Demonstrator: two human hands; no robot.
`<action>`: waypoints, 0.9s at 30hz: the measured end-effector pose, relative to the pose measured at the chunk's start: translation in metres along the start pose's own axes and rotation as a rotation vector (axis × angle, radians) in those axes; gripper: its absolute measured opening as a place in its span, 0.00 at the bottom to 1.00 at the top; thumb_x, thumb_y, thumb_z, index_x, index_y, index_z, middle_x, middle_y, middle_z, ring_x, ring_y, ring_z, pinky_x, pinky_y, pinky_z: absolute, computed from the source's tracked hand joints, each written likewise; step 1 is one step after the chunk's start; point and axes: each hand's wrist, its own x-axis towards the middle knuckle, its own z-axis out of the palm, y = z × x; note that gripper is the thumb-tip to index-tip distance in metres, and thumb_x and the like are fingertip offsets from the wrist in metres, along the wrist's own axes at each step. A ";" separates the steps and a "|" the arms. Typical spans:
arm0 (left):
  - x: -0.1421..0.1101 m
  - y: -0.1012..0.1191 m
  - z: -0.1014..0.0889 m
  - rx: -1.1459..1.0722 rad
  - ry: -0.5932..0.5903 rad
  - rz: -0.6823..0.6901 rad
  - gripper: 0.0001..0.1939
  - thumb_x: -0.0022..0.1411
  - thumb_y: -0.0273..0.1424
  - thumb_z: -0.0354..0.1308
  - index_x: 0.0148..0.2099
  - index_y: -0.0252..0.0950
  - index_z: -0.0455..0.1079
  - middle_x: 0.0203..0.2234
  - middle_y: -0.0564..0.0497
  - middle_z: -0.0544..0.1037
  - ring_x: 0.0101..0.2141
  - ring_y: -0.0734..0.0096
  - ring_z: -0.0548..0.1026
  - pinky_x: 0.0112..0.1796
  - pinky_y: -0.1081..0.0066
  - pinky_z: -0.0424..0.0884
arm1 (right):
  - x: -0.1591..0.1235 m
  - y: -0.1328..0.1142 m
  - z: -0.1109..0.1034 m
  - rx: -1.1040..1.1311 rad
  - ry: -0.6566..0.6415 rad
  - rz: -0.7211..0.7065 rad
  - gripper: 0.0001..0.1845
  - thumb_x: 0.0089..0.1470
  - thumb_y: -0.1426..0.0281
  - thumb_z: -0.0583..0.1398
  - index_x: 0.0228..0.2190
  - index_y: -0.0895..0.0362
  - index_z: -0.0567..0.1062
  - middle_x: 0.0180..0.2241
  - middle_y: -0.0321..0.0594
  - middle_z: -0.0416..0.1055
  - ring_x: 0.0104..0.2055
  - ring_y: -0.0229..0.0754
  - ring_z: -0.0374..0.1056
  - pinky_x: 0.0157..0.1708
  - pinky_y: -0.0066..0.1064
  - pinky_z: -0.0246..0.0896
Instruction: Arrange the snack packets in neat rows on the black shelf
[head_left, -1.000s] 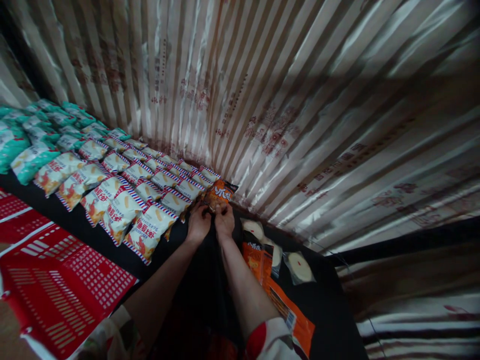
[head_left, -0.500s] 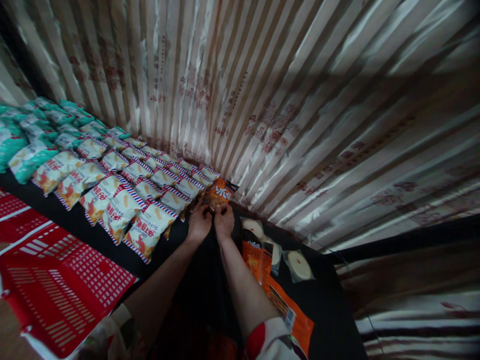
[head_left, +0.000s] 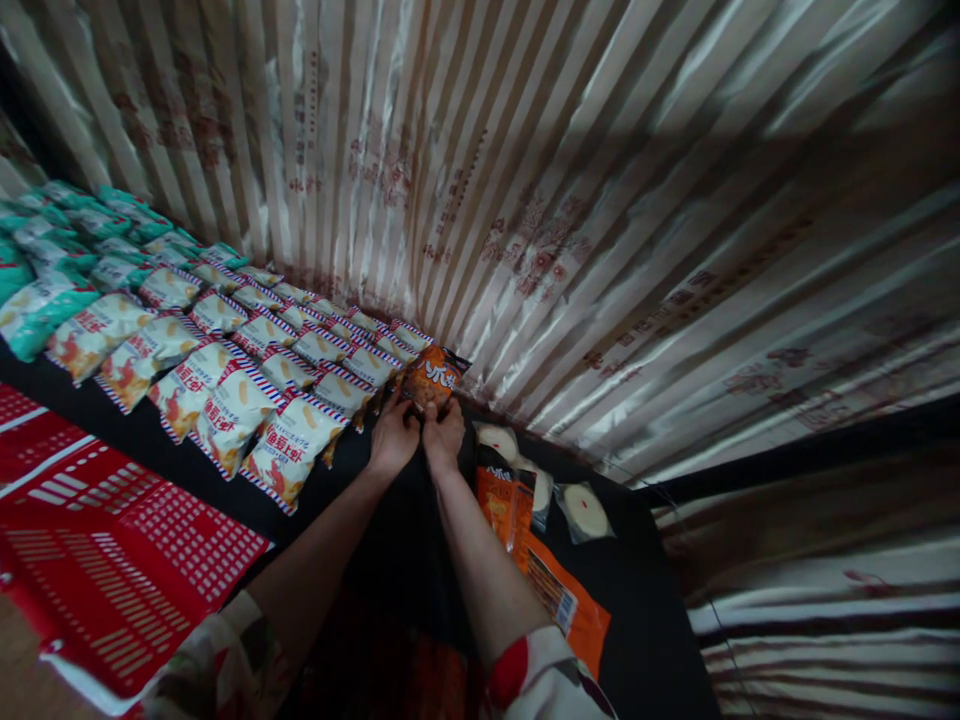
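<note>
Both hands meet at an orange and black snack packet [head_left: 433, 374] at the back of the black surface. My left hand [head_left: 393, 434] is closed at the packet's lower left edge, its fingertips pinching there. Against the lower right edge, my right hand [head_left: 442, 436] is closed with thumb and fingers on the packet. To the left lie rows of white snack packets [head_left: 291, 450] with striped red and blue edges. Right of my right forearm are more orange packets [head_left: 504, 505] and several round pale items in clear wrap [head_left: 586, 512].
Teal packets [head_left: 52, 310] are heaped at the far left. A red plastic basket [head_left: 112, 560] with slotted walls stands at the lower left, below the black surface [head_left: 637, 600]. A pleated, printed curtain [head_left: 525, 200] hangs close behind the packets.
The view has shifted slightly, so everything sits a little further left and mostly higher. Both hands stay on the orange and black packet, which stands about as before.
</note>
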 end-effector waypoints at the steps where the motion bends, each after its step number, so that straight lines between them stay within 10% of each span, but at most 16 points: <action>1: -0.002 0.001 -0.001 0.013 0.006 0.008 0.18 0.56 0.22 0.50 0.48 0.34 0.70 0.58 0.44 0.63 0.56 0.60 0.64 0.55 0.63 0.61 | -0.003 0.000 -0.001 0.000 0.011 -0.024 0.24 0.51 0.66 0.54 0.49 0.63 0.66 0.47 0.54 0.68 0.50 0.51 0.63 0.50 0.41 0.55; 14: -0.053 0.015 0.006 -0.040 -0.071 0.315 0.15 0.58 0.23 0.46 0.43 0.36 0.71 0.43 0.48 0.74 0.45 0.68 0.72 0.50 0.69 0.66 | -0.055 0.004 -0.092 -0.032 0.143 -0.334 0.23 0.53 0.70 0.48 0.50 0.62 0.66 0.54 0.49 0.62 0.58 0.45 0.54 0.57 0.41 0.49; 21: -0.105 0.022 0.017 -0.116 -0.295 0.359 0.14 0.62 0.28 0.46 0.44 0.38 0.71 0.43 0.48 0.74 0.44 0.69 0.73 0.47 0.69 0.68 | -0.083 0.052 -0.152 -0.158 0.261 -0.212 0.23 0.53 0.67 0.48 0.48 0.62 0.68 0.53 0.53 0.62 0.57 0.50 0.56 0.56 0.46 0.49; 27: -0.139 0.017 0.019 -0.137 -0.403 0.275 0.14 0.61 0.31 0.47 0.47 0.38 0.69 0.44 0.48 0.74 0.39 0.70 0.74 0.44 0.70 0.70 | -0.106 0.089 -0.163 -0.123 0.112 -0.037 0.27 0.51 0.62 0.51 0.48 0.65 0.68 0.48 0.57 0.68 0.51 0.54 0.64 0.51 0.46 0.56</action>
